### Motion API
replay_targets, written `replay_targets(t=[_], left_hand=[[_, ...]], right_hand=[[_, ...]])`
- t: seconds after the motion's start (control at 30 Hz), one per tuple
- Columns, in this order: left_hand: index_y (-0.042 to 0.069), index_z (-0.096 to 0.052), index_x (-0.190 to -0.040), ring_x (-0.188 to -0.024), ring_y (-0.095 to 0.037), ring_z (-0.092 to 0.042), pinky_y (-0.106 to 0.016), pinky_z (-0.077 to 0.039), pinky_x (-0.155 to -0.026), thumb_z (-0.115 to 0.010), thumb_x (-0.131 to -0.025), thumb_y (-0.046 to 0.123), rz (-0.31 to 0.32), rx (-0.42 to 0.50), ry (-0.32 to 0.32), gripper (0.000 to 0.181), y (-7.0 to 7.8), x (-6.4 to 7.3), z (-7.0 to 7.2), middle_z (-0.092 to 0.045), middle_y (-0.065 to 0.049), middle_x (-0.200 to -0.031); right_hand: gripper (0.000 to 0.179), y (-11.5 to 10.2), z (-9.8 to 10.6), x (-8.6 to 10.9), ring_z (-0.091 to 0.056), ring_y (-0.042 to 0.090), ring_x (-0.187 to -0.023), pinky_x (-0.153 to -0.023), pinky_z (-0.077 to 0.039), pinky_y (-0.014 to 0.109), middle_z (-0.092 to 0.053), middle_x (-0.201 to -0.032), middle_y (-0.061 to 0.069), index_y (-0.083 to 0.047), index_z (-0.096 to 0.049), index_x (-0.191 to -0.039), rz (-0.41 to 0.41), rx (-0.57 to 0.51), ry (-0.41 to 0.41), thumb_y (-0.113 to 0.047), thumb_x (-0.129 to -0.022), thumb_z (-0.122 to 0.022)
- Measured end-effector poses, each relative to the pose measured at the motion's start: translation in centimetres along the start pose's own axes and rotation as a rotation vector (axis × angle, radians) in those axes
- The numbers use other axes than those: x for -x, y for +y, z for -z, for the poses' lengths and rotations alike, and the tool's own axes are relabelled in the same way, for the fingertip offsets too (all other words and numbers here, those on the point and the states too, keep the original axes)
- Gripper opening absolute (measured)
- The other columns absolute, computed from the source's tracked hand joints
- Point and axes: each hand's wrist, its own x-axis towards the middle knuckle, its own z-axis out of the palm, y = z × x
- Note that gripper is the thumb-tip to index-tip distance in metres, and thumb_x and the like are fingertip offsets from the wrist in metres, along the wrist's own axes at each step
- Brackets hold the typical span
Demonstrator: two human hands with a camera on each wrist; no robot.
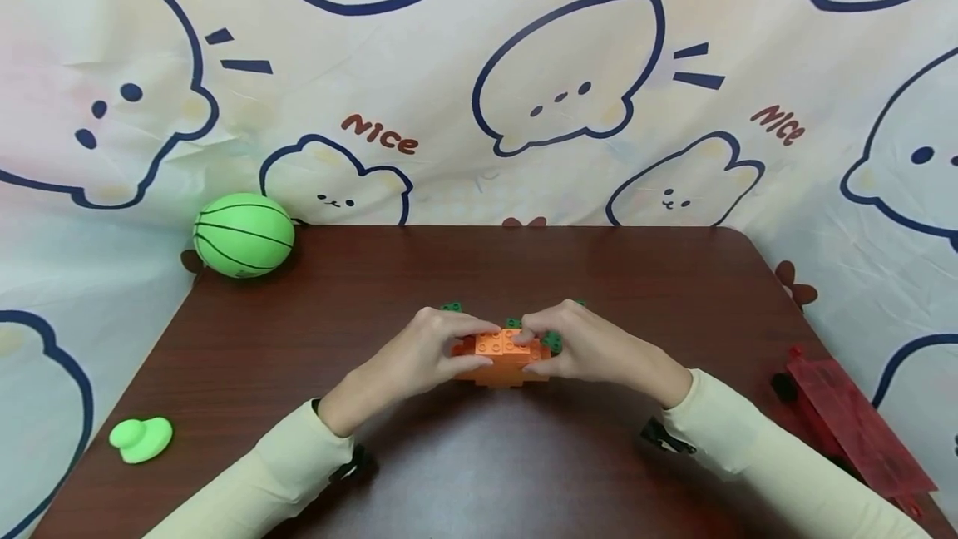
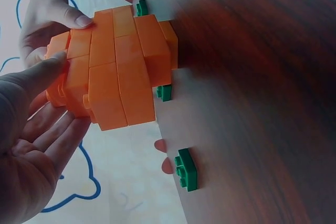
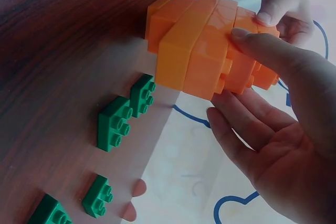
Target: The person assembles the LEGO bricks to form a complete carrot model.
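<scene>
A rounded body of stacked orange toy bricks [image 1: 503, 363] stands on the dark table in the middle of the head view, studs on top. My left hand [image 1: 434, 349] grips its left side, thumb on the near face and fingers behind. The right hand [image 1: 591, 348] holds the right side the same way, its thumb pressed on an orange brick in the right wrist view. Just behind the stack lie several loose green bricks, such as one [image 2: 186, 170] in the left wrist view and another [image 3: 113, 124] in the right wrist view.
A green ball with black lines [image 1: 244, 235] sits at the table's far left corner. A small lime-green rounded object [image 1: 140, 440] lies at the near left. Along the right edge is a translucent red object [image 1: 861, 422] with black parts. A printed cloth hangs behind the table.
</scene>
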Motion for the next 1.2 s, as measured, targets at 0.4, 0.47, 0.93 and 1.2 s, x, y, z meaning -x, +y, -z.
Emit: replay_targets(t=[0.4, 0.47, 0.93, 1.2], left_hand=[[0.010, -0.075, -0.124, -0.094, -0.012, -0.074, -0.023, -0.060, -0.083, -0.083, -0.088, 0.021, 0.008, 0.006, 0.001, 0.038, -0.3, 0.0, -0.2, -0.078, -0.004, -0.115], [0.010, -0.075, -0.124, -0.094, -0.011, -0.073, -0.023, -0.060, -0.082, -0.083, -0.088, 0.021, 0.011, 0.007, -0.001, 0.038, -0.3, 0.1, -0.2, -0.078, -0.004, -0.116], [0.012, -0.075, -0.124, -0.096, -0.011, -0.073, -0.024, -0.061, -0.082, -0.083, -0.088, 0.022, 0.027, 0.020, 0.007, 0.038, -0.4, 0.2, -0.4, -0.078, -0.004, -0.115], [0.017, -0.064, -0.140, -0.113, -0.022, -0.071, -0.039, -0.058, -0.097, -0.058, -0.106, 0.020, 0.149, 0.199, -0.022, 0.034, -3.6, -0.5, 0.6, -0.072, -0.008, -0.130]], right_hand=[[0.023, 0.3, -0.1, 0.0, -0.061, 0.012, -0.071, -0.067, -0.060, 0.032, -0.074, -0.088, -0.008, -0.019, -0.067, -0.089, 0.009, -0.016, -0.005, -0.015, -0.082, -0.088], [0.022, 0.3, -0.2, 0.1, -0.061, 0.011, -0.072, -0.067, -0.060, 0.032, -0.074, -0.089, -0.008, -0.019, -0.068, -0.090, 0.016, -0.020, -0.001, -0.014, -0.083, -0.088], [0.020, 0.4, -0.7, 0.7, -0.064, 0.007, -0.078, -0.077, -0.059, 0.027, -0.074, -0.092, -0.008, -0.019, -0.073, -0.100, 0.024, -0.008, 0.044, -0.017, -0.084, -0.086], [0.020, 0.3, -0.7, 0.5, -0.065, 0.007, -0.078, -0.076, -0.060, 0.032, -0.075, -0.093, -0.008, -0.019, -0.072, -0.098, 0.014, 0.007, 0.045, -0.018, -0.084, -0.087]])
